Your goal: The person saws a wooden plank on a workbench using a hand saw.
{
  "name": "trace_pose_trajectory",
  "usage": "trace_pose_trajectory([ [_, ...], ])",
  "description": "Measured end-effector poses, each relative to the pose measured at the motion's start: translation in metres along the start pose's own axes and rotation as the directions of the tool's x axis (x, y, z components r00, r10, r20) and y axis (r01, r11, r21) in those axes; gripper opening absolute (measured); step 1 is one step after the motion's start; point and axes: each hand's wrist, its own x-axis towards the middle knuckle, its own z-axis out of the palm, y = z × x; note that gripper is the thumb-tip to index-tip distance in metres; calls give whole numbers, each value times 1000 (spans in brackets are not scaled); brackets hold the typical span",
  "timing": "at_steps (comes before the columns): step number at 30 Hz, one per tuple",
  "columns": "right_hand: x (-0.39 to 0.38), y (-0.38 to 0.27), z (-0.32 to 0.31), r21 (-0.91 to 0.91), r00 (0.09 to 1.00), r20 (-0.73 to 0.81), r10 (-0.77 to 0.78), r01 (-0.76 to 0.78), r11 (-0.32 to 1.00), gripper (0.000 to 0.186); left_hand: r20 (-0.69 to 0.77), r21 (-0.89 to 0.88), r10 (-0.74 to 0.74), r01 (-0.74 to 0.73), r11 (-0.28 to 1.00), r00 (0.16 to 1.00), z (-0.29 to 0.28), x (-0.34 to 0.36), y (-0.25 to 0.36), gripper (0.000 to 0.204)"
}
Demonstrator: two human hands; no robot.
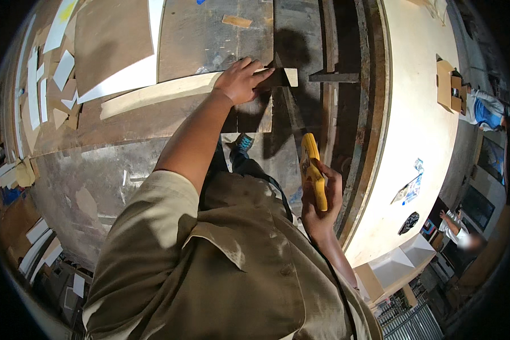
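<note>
A long pale wooden strip (164, 90) lies across the worktable, its right end jutting past the table's edge. My left hand (241, 81) grips it near that end, holding it down on the table, with a finger stretched toward the saw. In my right hand (326, 195) is a handsaw by its yellow handle (313, 170), fingers wrapped round the grip. The saw's narrow blade (293, 110) points away from me and crosses the strip close to its overhanging end. How deep the teeth sit in the wood I cannot tell.
Brown and white sheets (113, 45) and several offcuts (65, 69) lie on the worktable (209, 34) to the left. A small wood scrap (236, 21) rests at the far side. Rightward stand a dark metal frame (368, 113) and a large pale panel (419, 113). Another person (459, 232) is far right.
</note>
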Motion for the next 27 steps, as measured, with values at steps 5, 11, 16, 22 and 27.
trace_pose_trajectory([
  [5,57,9,5,-25,998,-68,-2,1,1000,40,-48,27,58,-57,998,997,4,15,-1,65],
  [11,25,-7,3,-88,999,-32,-4,1,996,36,-119,-16,31,-33,999,992,12,5,-8,58],
  [16,17,-2,-10,-59,998,-60,-36,33,998,35,-195,23,64,-61,998,979,17,5,-12,58],
  [22,61,11,24,18,995,-54,83,-82,996,45,-131,-40,99,-105,994,987,20,9,-2,59],
  [27,-10,-2,-4,-59,1000,-6,-23,22,998,44,-180,34,39,-33,999,983,10,6,-1,64],
])
